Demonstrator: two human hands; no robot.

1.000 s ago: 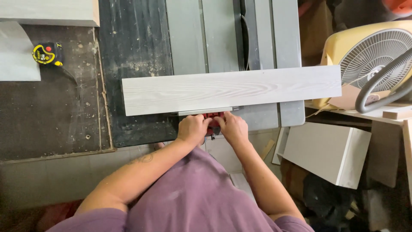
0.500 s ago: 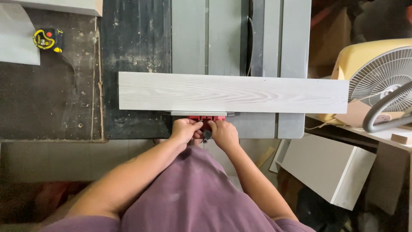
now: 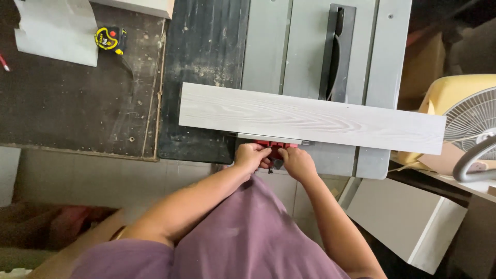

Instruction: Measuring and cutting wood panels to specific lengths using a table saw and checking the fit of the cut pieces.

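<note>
A long pale wood-grain board (image 3: 310, 118) lies crosswise on the grey saw table (image 3: 268, 46), just short of the black blade slot (image 3: 335, 51). Behind the board's near edge sits a red mitre gauge (image 3: 273, 146) with a metal fence. My left hand (image 3: 251, 156) and my right hand (image 3: 295, 161) are both closed around this gauge, side by side at the table's front edge. Neither hand touches the board itself.
A yellow tape measure (image 3: 110, 39) and a sheet of paper (image 3: 57, 31) lie on the dark bench (image 3: 77, 103) at the left. A fan (image 3: 473, 124) and a white panel (image 3: 408, 222) stand to the right. Tiled floor shows below the table.
The view has shifted, so the board and gauge sit further right and lower in frame. Both hands stay on the red gauge behind the board.
</note>
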